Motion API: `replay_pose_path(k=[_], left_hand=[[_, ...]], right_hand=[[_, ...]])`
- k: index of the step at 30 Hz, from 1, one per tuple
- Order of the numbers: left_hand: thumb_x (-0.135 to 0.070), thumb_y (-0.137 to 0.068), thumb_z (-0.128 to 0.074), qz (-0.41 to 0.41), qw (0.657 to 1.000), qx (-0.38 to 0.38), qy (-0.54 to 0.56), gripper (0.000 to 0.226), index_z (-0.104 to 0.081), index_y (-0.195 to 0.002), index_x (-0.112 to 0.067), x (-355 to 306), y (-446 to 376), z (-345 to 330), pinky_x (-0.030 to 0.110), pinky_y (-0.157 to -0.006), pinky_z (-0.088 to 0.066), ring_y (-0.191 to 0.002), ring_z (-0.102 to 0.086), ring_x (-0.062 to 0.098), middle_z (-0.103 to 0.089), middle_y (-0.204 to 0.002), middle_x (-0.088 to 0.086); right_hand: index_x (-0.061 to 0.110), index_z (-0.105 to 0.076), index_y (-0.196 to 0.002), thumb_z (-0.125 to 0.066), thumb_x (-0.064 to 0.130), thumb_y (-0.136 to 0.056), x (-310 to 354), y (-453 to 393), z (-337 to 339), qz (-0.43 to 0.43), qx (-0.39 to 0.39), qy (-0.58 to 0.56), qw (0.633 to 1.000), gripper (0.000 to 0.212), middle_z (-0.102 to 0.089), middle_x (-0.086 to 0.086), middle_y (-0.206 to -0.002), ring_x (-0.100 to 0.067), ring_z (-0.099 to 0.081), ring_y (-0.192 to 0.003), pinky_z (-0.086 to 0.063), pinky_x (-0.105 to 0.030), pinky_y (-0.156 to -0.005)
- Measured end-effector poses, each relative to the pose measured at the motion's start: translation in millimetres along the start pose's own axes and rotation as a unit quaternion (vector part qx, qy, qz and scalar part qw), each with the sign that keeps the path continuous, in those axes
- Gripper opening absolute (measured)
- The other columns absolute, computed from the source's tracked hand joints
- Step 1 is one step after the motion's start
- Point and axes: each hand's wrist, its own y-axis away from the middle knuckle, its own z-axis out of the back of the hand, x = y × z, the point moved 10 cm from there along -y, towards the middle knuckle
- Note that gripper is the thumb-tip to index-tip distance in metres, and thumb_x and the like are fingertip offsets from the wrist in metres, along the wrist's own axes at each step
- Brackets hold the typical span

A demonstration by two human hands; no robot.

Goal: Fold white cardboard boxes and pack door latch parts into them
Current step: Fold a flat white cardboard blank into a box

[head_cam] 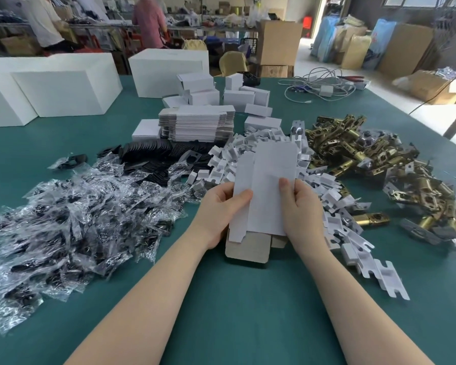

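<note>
Both hands pinch the flat box blank (269,180) mid-frame, left hand (221,209), right hand (300,206), its length running away from the person.

I see both hands holding a flat white box blank (267,177) above the green table (234,312). The left hand (221,206) pinches its left panel, thumb on top; the right hand (299,206) grips the right edge, thumb pressed on the face. The blank's brown inner flap (248,248) hangs down at the near end. Behind it lies a heap of white inserts (334,206). Brass latches (379,164) are piled to the right, bagged dark parts (71,222) to the left. A stack of flat blanks (198,126) sits farther back, with folded small boxes (237,97) beyond it and big white boxes (63,85) far left.
</note>
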Motion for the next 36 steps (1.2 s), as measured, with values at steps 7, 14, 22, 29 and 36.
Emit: replay_pose_path(k=[7, 14, 22, 29, 36], left_hand=[[-0.010, -0.096, -0.059, -0.056, 0.996, -0.067, -0.023, 0.012, -0.068, -0.103, -0.009, -7.0, -1.7, 11.4, 0.034, -0.077, -0.057, -0.089, -0.070, 0.020, -0.075, -0.098, 0.007], [-0.037, -0.097, -0.057, -0.035, 0.994, -0.102, -0.004, 0.064, -0.023, -0.151, -0.029, -8.3, -8.4, 32.8, 0.045, -0.098, -0.051, -0.120, -0.059, 0.016, -0.062, -0.131, -0.012], [-0.072, -0.046, -0.081, -0.019, 0.972, 0.008, -0.232, 0.126, -0.017, -0.152, -0.044, -9.6, -6.7, 22.1, 0.046, -0.119, -0.026, -0.148, -0.018, 0.012, -0.005, -0.163, -0.013], [-0.030, -0.085, -0.069, -0.141, 0.973, -0.026, -0.180, 0.042, -0.056, -0.118, -0.053, -38.7, 2.3, 14.4, 0.012, -0.073, -0.050, -0.094, -0.066, 0.000, -0.049, -0.135, -0.031], [-0.011, -0.096, -0.055, -0.026, 0.998, 0.051, 0.002, 0.028, -0.071, -0.112, -0.027, -23.1, -0.2, 9.4, 0.028, -0.074, -0.058, -0.091, -0.069, 0.010, -0.069, -0.096, -0.010]], right_hand=[[0.027, -0.062, -0.090, -0.049, 0.037, -0.101, -6.8, -0.5, -5.0, -0.028, 0.023, -0.074, 0.997, 0.020, -0.065, 0.003, -0.076, -0.013, -0.060, -0.068, -0.046, -0.029, -0.060], [0.040, -0.065, -0.101, -0.059, 0.030, -0.098, -9.2, 4.3, -19.5, -0.030, 0.053, -0.102, 0.993, 0.012, -0.067, 0.037, -0.084, 0.011, -0.064, -0.080, -0.050, -0.011, -0.066], [0.035, -0.071, -0.101, -0.071, 0.015, -0.089, -12.4, 3.1, -11.9, -0.039, 0.051, -0.161, 0.985, 0.023, -0.072, 0.004, -0.088, -0.011, -0.067, -0.079, -0.057, -0.029, -0.079], [0.029, -0.071, -0.109, -0.071, 0.012, -0.089, 7.7, 6.6, 2.1, 0.041, 0.005, -0.101, 0.994, 0.025, -0.071, 0.006, -0.099, -0.002, -0.066, -0.078, -0.052, -0.015, -0.072], [0.027, -0.074, -0.103, -0.068, 0.020, -0.091, -10.1, 3.2, -15.1, -0.077, 0.082, -0.306, 0.945, 0.015, -0.075, 0.000, -0.094, -0.013, -0.067, -0.081, -0.056, -0.021, -0.071]])
